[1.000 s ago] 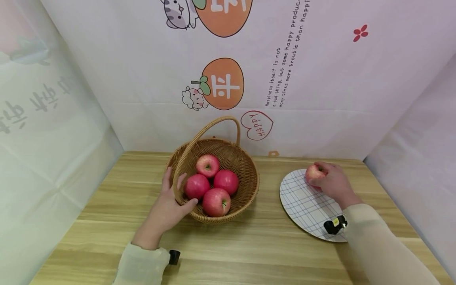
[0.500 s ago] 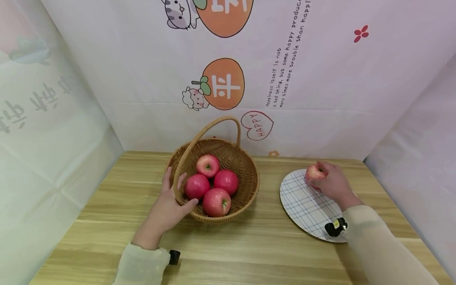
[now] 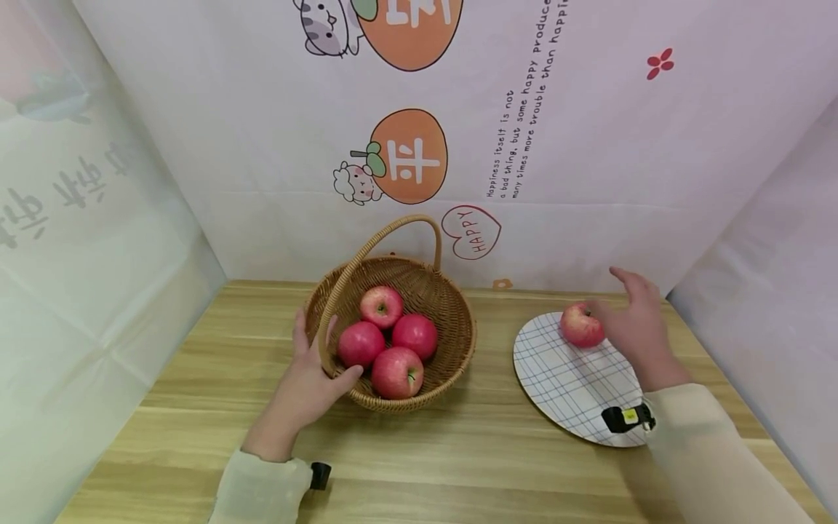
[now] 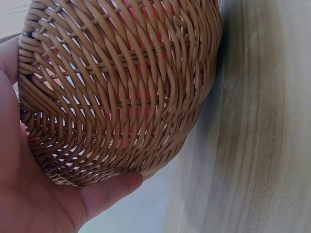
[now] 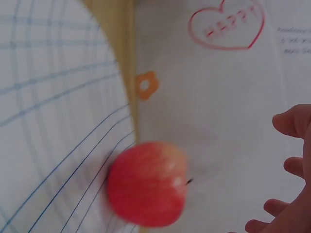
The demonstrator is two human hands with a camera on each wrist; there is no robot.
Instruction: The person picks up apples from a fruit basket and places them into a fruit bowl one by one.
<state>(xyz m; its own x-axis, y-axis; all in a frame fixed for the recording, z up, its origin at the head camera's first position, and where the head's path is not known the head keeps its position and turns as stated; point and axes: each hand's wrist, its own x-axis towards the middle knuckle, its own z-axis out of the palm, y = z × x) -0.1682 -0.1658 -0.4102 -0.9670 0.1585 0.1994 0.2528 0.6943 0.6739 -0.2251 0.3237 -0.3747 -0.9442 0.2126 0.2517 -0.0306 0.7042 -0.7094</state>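
A round wicker basket (image 3: pixel 452 356) with an arched handle stands left of centre, and several red apples (image 3: pixel 398 372) lie inside it. My left hand (image 3: pixel 306 386) grips its left rim beside the handle's foot; in the left wrist view, the thumb (image 4: pixel 114 191) lies along the woven wall (image 4: pixel 121 87). On the right, a single apple (image 3: pixel 582 325) rests near the far edge of a round plate (image 3: pixel 556 371) with a blue grid pattern. My right hand (image 3: pixel 636 327) is just right of that apple, fingers spread. The right wrist view shows a gap between this hand (image 5: pixel 291 184) and the apple (image 5: pixel 148 184).
Everything stands on a wooden table (image 3: pixel 419 466). A white printed cloth (image 3: pixel 589 182) rises behind the basket and plate, with more cloth at both sides. A dark wrist camera (image 3: pixel 625 418) sits over the plate's near right edge.
The right hand has let go of the apple on the plate, spreading its fingers and drawing back to the right. The apple stays in place. My left hand remains on the basket.
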